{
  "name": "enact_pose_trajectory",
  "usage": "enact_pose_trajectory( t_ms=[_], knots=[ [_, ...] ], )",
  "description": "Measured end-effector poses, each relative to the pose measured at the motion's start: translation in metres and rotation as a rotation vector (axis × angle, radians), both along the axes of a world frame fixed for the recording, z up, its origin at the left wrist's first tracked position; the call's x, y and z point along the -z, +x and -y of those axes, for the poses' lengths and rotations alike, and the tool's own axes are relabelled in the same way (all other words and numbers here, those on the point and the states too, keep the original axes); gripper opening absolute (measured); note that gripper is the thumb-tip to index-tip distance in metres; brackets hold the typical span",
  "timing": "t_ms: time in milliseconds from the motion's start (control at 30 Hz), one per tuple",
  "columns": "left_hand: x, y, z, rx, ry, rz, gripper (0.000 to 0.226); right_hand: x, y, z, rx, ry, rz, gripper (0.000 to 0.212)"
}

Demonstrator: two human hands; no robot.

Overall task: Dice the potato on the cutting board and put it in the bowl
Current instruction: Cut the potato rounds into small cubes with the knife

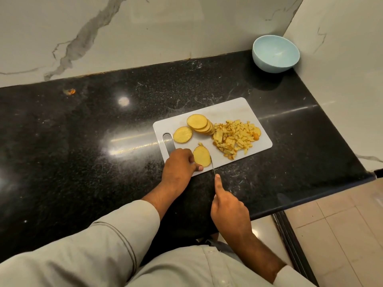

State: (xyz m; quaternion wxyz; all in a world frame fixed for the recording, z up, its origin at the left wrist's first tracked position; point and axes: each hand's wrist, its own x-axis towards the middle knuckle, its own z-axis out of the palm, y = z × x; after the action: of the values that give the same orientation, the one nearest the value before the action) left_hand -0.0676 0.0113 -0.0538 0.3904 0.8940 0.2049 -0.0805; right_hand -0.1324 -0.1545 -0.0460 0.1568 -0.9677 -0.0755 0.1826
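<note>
A white cutting board lies on the black counter. On it sit a leaning stack of round potato slices, one loose slice to their left, and a heap of diced potato on the right. My left hand holds a slice down at the board's near edge, fingers curled against its rim. My right hand grips a knife, forefinger along its spine, with the thin blade standing at the slice's right edge. A pale blue bowl stands empty in the far right corner.
The black stone counter extends wide to the left. Marble walls close the back and right sides. The counter's front edge drops to a tiled floor at the right. My grey sleeves fill the lower frame.
</note>
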Motion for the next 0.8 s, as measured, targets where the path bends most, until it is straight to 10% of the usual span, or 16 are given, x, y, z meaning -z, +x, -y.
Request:
enact_pose_trajectory(
  t_ms=[333,533,800],
  knots=[
    [0.0,-0.004,-0.003,0.04,0.006,0.064,0.029,-0.003,0.002,0.001,0.031,0.006,0.027,0.058],
    [-0.009,0.007,-0.001,0.203,0.117,0.002,0.088,-0.007,0.024,-0.006,-0.002,0.011,0.101,0.059],
    [-0.015,0.012,0.008,0.219,0.26,-0.046,0.082,0.004,0.048,-0.007,-0.14,-0.007,0.146,0.061]
  ],
)
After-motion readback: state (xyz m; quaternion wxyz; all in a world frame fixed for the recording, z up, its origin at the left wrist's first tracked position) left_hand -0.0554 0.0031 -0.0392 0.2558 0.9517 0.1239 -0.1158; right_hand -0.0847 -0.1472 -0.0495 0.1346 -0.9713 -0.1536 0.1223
